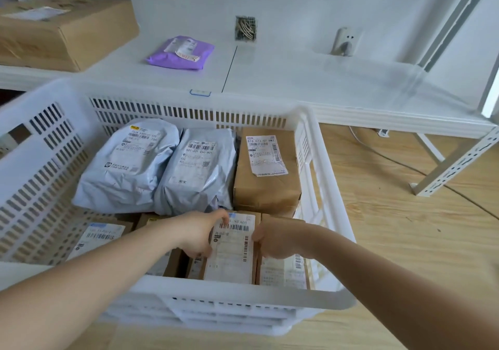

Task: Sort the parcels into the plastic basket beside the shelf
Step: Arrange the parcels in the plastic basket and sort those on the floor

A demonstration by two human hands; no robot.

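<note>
Both hands inside the white plastic basket [54,144], at its near edge, gripping one small cardboard box [232,250] with a white barcoded label on top. Left hand [198,235] at the box's nine o'clock side, fingers curled round its edge, one fingertip up on the label's top corner. Right hand [275,240] at the three o'clock side, fingers curled and clamped on that edge. Box held flat, label up, among other small labelled boxes along the basket's near row: one [100,237] at nine o'clock of the left forearm, another [286,271] at four o'clock, under the right wrist. Farther in, at twelve o'clock of the hands, three parcels side by side: a grey mailer bag [127,166], a second grey mailer bag [197,169] touching it, and a brown paper-wrapped box [266,171] against the basket's right wall, label peeling slightly. Beyond the basket, a white shelf [324,80] at twelve o'clock, carrying a purple mailer bag [181,53] and, at ten o'clock, a large cardboard carton [64,28]. Wooden floor [405,241] at three o'clock of the basket.
</note>
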